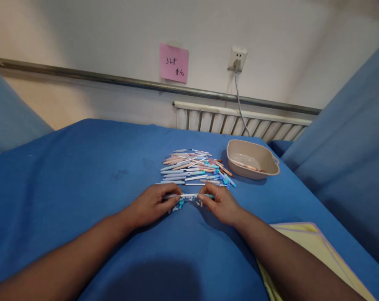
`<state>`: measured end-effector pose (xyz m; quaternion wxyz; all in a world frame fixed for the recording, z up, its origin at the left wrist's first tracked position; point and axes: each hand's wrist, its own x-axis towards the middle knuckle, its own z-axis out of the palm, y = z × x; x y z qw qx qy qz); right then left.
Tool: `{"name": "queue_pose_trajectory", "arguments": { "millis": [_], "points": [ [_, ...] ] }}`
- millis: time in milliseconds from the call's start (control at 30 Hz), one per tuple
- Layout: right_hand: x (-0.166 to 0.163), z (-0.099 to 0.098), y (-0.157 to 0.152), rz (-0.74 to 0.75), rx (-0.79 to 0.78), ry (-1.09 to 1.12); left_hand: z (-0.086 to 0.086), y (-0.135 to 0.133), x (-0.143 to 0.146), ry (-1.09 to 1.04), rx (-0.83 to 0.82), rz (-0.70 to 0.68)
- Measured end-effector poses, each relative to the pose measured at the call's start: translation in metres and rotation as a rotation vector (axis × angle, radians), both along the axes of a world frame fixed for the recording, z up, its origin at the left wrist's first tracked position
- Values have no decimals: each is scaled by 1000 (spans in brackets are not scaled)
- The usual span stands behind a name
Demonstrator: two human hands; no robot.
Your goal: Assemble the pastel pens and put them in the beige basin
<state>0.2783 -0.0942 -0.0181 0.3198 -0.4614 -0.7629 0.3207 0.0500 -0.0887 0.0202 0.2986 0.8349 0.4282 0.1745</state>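
Between my two hands a slim white pen (188,195) is held level, its middle bare and its ends inside my fingers. My left hand (156,202) pinches the left end. Closed on the other end is my right hand (219,202), with a teal tip showing past the fingers. Small white and teal pieces (181,204) lie on the blue cloth just below the pen. Right behind my hands spreads a pile of pens and pen parts (189,167) in pale blue, pink, white and orange.
A beige plastic basin (254,161) with an orange-and-white pen inside stands right of the pile. A yellow cloth (298,234) lies under my right forearm. Blue sheeting (67,167) covers the table. Behind it are a radiator (221,121), a metal rail (114,77) and a plugged-in cable (239,96).
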Motion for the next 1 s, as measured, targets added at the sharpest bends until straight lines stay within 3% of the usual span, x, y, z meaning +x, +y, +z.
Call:
{"name": "queue_pose_trajectory", "arguments": {
  "millis": [233, 367, 500, 600, 900, 1000],
  "points": [
    [3, -3, 6, -30, -31, -43, -4, 6, -3, -85, -140, 69],
    [11, 2, 8, -120, 43, -149, 0, 11, -5, -194, -83, 254],
    [12, 3, 7, -76, 123, -329, -1, 14, -5, -324, -165, 423],
    [14, 3, 9, -76, 143, -368, -4, 13, -2, -393, -224, 436],
    [63, 4, 39, -384, 110, -306, -9, 9, 3, -504, -303, 399],
    [69, 0, 43, -374, 143, -316, -11, 10, 3, -525, -319, 391]
  ]
}}
